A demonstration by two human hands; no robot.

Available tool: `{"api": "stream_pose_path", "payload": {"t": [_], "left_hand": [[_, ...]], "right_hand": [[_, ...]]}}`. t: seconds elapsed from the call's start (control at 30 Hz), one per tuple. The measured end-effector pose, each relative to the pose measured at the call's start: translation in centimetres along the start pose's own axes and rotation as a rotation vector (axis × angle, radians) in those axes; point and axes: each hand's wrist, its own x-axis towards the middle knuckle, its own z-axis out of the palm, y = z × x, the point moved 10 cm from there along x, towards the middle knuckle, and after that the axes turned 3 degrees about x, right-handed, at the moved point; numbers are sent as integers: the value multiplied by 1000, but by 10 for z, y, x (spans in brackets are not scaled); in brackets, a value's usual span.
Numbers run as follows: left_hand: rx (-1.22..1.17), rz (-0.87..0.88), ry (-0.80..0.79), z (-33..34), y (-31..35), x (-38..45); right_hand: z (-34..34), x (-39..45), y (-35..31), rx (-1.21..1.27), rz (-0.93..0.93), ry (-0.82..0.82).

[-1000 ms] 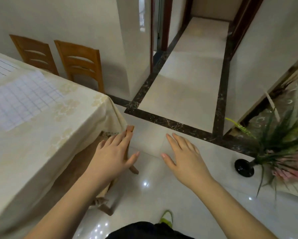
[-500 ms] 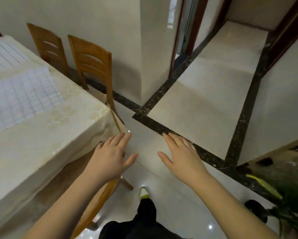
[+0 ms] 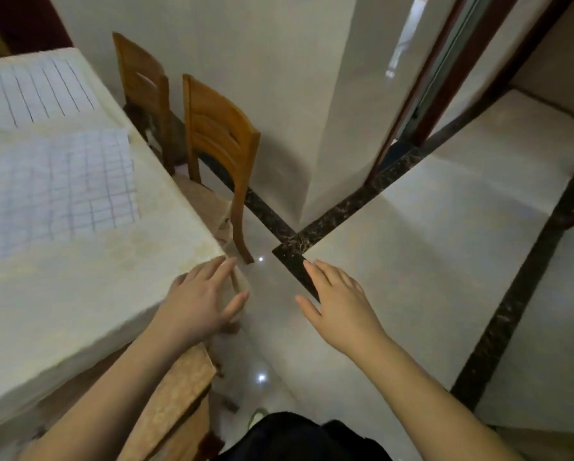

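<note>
Head view. Both arms are stretched forward and down. The left hand (image 3: 199, 304) is palm down at the near right corner of the table (image 3: 79, 311), its fingers straight and spread, grasping nothing. I cannot tell whether it touches the corner or hovers over it. The right hand (image 3: 342, 311) is the same, flat and released, over the tiled floor (image 3: 428, 277) and well apart from any object.

The near chair (image 3: 176, 394) is tucked in at the table's near edge, directly below the left forearm. Its wooden back pokes out just beside the left fingertips.

Two wooden chairs (image 3: 219, 138) stand along the right edge. Gridded sheets (image 3: 59, 184) lie on the tablecloth.

Judgement: this is the approach step, with no grip made. The next move calls for lowering the left hand onto the chair back and curling the fingers round it. The right hand should then come across to steady it.
</note>
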Motion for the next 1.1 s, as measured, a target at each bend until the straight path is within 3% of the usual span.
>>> {"api": "stream_pose_path", "payload": {"t": [0.63, 1.1], "left_hand": [[-163, -552, 93, -9, -45, 106], [-282, -832, 174, 10, -149, 87]], "right_hand": [[-14, 236, -6, -23, -530, -278], [47, 300, -141, -97, -873, -435]]}}
